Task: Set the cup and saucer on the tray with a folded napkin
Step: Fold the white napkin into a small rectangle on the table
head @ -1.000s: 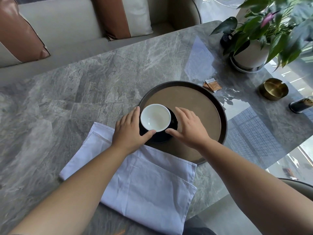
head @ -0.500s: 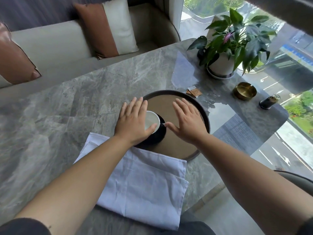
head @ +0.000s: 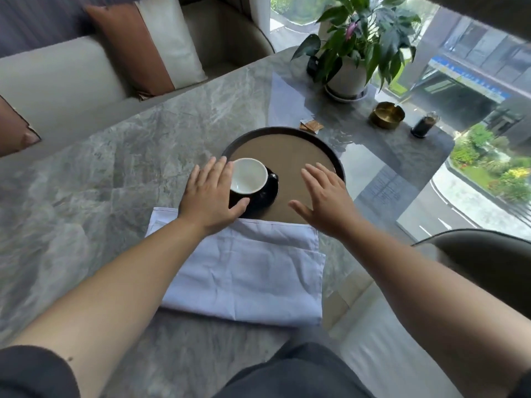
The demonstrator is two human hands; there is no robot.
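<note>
Cup [head: 248, 176], white inside and dark outside, sits on a dark saucer [head: 265, 196] at the near-left part of a round tray [head: 290, 156]. The tray has a dark rim and a tan floor, and rests on a grey marble table [head: 129, 156]. The cup's handle points to the right.

The left hand [head: 211, 198] lies flat, palm down, fingers straight and close together, just left of the cup. Its thumb reaches out over the near edge of the saucer; whether it touches cannot be told. The hand grips nothing.

The right hand [head: 324, 201] hovers palm down over the right half of the tray, fingers spread a little and thumb out to the left. It is apart from cup and saucer, with bare tray floor between, and holds nothing.

A pale napkin [head: 244, 271], folded into a rough rectangle with creases showing, lies on the table nearer the person. Its far edge overlaps the tray's near rim, and the left wrist lies above it.

Beyond the tray lie small brown packets [head: 311, 126]. Farther right stand a brass ashtray [head: 386, 114] and a small dark jar [head: 424, 125]. A potted plant [head: 349, 53] stands at the far edge, and a sofa with cushions [head: 149, 44] runs behind the table
</note>
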